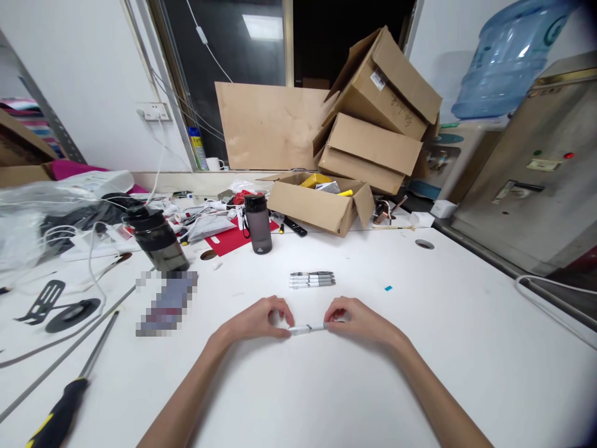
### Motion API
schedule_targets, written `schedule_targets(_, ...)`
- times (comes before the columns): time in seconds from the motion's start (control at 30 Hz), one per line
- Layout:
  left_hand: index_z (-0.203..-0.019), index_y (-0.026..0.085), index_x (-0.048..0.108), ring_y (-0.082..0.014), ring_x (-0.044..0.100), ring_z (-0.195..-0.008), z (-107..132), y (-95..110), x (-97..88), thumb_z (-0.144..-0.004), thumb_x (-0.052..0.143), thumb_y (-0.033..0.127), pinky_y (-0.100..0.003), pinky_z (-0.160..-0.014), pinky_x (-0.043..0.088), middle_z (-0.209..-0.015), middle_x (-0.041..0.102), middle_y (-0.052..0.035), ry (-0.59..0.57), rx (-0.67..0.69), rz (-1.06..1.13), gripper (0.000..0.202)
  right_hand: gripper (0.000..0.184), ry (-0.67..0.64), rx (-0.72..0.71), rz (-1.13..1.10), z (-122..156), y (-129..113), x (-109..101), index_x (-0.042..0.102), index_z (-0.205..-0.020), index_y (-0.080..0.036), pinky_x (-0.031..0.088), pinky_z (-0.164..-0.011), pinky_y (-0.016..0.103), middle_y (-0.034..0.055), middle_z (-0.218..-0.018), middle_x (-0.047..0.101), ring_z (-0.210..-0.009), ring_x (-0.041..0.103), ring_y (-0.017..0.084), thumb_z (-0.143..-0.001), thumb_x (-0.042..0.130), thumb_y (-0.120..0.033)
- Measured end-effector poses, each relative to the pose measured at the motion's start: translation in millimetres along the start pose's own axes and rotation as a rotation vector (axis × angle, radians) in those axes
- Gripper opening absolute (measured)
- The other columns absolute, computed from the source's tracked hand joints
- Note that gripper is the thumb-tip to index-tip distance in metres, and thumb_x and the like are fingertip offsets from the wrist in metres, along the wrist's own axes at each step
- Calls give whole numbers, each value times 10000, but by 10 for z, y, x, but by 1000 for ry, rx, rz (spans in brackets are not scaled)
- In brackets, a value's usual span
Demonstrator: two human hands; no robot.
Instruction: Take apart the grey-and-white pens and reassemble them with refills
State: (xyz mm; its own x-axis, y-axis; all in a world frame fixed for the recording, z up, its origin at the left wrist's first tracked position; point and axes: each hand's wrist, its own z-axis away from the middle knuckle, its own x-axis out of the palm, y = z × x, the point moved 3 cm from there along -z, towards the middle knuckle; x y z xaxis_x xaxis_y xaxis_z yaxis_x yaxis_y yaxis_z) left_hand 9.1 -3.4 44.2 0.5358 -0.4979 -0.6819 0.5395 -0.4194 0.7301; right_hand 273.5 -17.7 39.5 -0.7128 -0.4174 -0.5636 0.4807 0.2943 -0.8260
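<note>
Between my two hands a pen [308, 328] with a clear and grey barrel lies level, close above or on the white table. My left hand [261, 318] pinches its left end between thumb and fingers. At the other end, the fingertips of my right hand [357, 320] are closed on the grey part. Just beyond the hands, several similar pens [312, 279] lie side by side in a small stack of rows, the farthest one darker. A small blue piece [388, 288] rests to their right.
A grey bottle [258, 225] and a dark shaker bottle [156, 239] stand behind. At left lie a screwdriver [69, 392], a phone stand [69, 311] and a pixelated item [168, 305]. An open cardboard box [312, 205] sits at the back; a metal cabinet [536, 168] borders the right.
</note>
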Motion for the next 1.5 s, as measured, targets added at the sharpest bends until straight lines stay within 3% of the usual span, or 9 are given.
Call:
schedule_targets(0.4, -982, 267, 761, -185, 560, -824, 9, -8, -5, -765, 747, 358, -264, -711, 424, -978, 712, -12, -5, -23, 55, 236, 154, -2, 46, -30, 7, 4, 9, 746, -925, -236, 473, -796, 311, 32, -966, 706, -901, 626, 211, -866, 623, -307)
schedule_targets(0.5, -1083, 237, 703, -189, 592, -866, -20, -70, -16, -848, 669, 418, -276, -745, 455, -1033, 706, -38, 125, -84, 168, 299, 222, 71, 68, -60, -15, 39, -10, 703, -898, -217, 428, -693, 283, 8, -850, 676, -772, 576, 176, -931, 536, -359)
schedule_targets(0.57, -1174, 216, 645, -187, 602, -839, -44, -161, -33, -902, 587, 485, -280, -699, 463, -1042, 695, -63, 284, -178, 240, 387, 238, 162, 80, -58, -37, 91, -37, 674, -892, -218, 395, -649, 276, -6, -798, 639, -715, 537, 165, -946, 495, -364)
schedule_targets(0.63, -1228, 198, 596, -188, 618, -822, -71, -262, -25, -904, 566, 531, -285, -663, 471, -1105, 685, -92, 356, -269, 321, 465, 221, 259, 93, -52, -62, 159, -68, 655, -929, -223, 392, -645, 281, -8, -795, 619, -705, 530, 168, -941, 478, -354)
schedule_targets(0.83, -1187, 179, 589, -246, 676, -1015, -127, -396, -6, -821, 668, 499, -339, -794, 529, -1303, 635, -154, 478, -305, 541, 492, 247, 461, 112, 16, -135, 383, -112, 631, -1053, -219, 463, -869, 371, 56, -1022, 639, -947, 593, 228, -896, 468, -319)
schedule_targets(1.1, -1190, 179, 576, -264, 676, -1060, -149, -371, 48, -787, 725, 523, -399, -886, 544, -1359, 608, -181, 466, -298, 666, 550, 339, 468, 177, -5, -139, 485, -48, 592, -1213, -257, 432, -1040, 413, 71, -1198, 579, -1136, 565, 234, -894, 510, -339)
schedule_targets(1.5, -1188, 186, 603, -284, 662, -1127, -143, -314, 71, -808, 719, 553, -447, -979, 532, -1359, 618, -171, 442, -263, 717, 541, 356, 454, 184, -76, -156, 480, -55, 624, -1213, -261, 438, -1023, 423, 74, -1195, 604, -1145, 574, 247, -884, 532, -363)
